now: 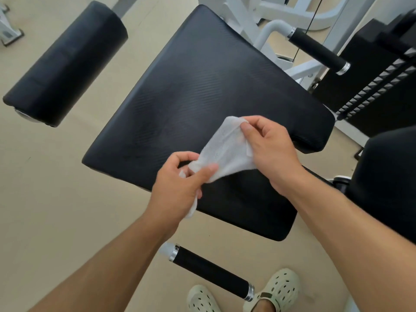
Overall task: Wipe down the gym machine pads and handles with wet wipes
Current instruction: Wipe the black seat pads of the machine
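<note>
now both hands (225, 167) pinching wet wipe (227, 152)

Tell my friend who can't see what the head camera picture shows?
Two hands hold a white wipe above a black seat pad: the left hand pinches its lower end, the right hand its upper corner. A black roller pad is to the left, black handles nearby.
</note>
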A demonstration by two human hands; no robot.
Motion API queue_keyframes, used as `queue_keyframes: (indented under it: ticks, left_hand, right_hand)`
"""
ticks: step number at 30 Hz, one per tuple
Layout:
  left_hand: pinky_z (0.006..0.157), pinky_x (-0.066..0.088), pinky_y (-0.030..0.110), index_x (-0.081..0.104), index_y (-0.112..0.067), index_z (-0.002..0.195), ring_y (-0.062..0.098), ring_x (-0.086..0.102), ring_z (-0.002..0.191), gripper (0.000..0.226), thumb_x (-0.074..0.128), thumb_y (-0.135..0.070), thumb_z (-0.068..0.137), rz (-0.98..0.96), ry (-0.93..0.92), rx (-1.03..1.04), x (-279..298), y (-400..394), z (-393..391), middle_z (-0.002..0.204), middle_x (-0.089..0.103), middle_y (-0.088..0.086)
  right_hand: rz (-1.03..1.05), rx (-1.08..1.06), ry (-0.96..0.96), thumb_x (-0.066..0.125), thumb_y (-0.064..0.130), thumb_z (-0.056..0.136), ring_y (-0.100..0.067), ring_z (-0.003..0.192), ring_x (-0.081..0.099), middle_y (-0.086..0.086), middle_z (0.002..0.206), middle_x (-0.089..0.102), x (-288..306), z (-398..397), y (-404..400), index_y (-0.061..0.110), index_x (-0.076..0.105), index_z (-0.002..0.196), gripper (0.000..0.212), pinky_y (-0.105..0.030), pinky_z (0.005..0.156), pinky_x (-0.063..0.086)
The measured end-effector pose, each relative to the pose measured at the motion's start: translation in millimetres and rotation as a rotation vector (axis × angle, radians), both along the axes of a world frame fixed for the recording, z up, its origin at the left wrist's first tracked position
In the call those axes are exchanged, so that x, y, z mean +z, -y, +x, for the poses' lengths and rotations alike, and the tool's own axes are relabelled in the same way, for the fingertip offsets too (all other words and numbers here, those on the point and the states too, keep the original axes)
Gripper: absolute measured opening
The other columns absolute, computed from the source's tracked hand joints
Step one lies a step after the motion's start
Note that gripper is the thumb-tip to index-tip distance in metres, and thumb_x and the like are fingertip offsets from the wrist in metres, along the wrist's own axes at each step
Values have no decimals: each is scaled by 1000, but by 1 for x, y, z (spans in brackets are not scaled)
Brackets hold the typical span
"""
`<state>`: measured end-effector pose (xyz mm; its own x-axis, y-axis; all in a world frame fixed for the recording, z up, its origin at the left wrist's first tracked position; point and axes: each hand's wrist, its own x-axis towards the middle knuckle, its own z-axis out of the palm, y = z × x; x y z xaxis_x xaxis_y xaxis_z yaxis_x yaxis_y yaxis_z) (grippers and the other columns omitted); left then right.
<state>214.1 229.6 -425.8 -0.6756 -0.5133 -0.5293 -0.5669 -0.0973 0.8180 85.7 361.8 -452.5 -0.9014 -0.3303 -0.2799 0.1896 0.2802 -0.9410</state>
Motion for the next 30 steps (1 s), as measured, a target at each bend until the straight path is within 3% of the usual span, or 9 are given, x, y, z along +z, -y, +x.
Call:
queue_keyframes:
  ticks: [3,7,10,14,17,20,22,24,30]
  left_hand:
    - [52,44,8,65,-26,108,3,63,53,24,77,-28,88,-200,-17,184,-4,6,-12,77,70,-11]
    - [54,45,11,63,-25,112,-1,67,56,26,75,-28,89,-166,3,319,-11,10,-24,88,70,-12]
    - [60,47,13,63,-25,112,1,67,64,25,75,-28,90,-248,10,292,-15,11,-22,86,71,-11]
    - [73,46,16,65,-29,107,-1,65,83,30,81,-28,82,-281,9,276,-19,16,-17,89,72,-12]
    - [76,46,7,60,-27,114,-2,64,85,40,82,-19,82,-540,-101,147,-24,26,-16,105,66,-12]
    - [114,37,27,50,-19,139,6,48,132,53,68,-8,91,-882,-222,-148,-40,44,-13,141,53,-3]
    - [126,11,47,34,-16,154,22,16,154,62,59,-19,97,-1235,-88,-385,-53,62,-11,162,31,5]
    - [125,-1,53,19,-18,160,27,-3,156,68,45,-40,101,-1418,87,-521,-60,77,-9,168,12,9]
    - [125,3,54,11,-13,161,28,-2,156,77,35,-54,100,-1510,127,-498,-70,75,-8,169,8,9]
  right_hand:
    - [166,64,-100,54,30,104,-7,98,63,14,102,70,-8,-32,21,28,74,109,20,-28,83,49]
    - [411,33,-192,55,37,104,-17,130,51,2,142,51,-19,-57,38,24,52,145,44,-35,110,41]
    - [300,-52,-433,59,27,102,-18,120,53,2,131,52,-25,-31,32,21,61,133,32,-39,106,44]
    - [273,60,-470,54,26,105,-12,123,52,7,132,54,-50,-3,29,20,64,133,30,-35,103,46]
    - [447,186,-401,41,34,109,-17,155,17,0,167,24,-56,-26,58,15,35,157,52,-35,124,18]
    - [637,353,-483,26,40,111,-21,157,-14,-6,172,-9,-65,-29,89,8,1,163,65,-33,125,-12]
    - [643,470,-629,20,43,110,-22,157,-16,-7,171,-11,-73,-8,88,10,-2,163,66,-36,126,-13]
    - [616,588,-775,20,45,110,-21,158,-12,-6,171,-6,-82,18,69,12,1,163,66,-39,128,-6]
    - [770,512,-697,13,55,106,-16,157,-13,2,171,-9,-98,-1,27,21,-4,163,68,-34,126,-11]
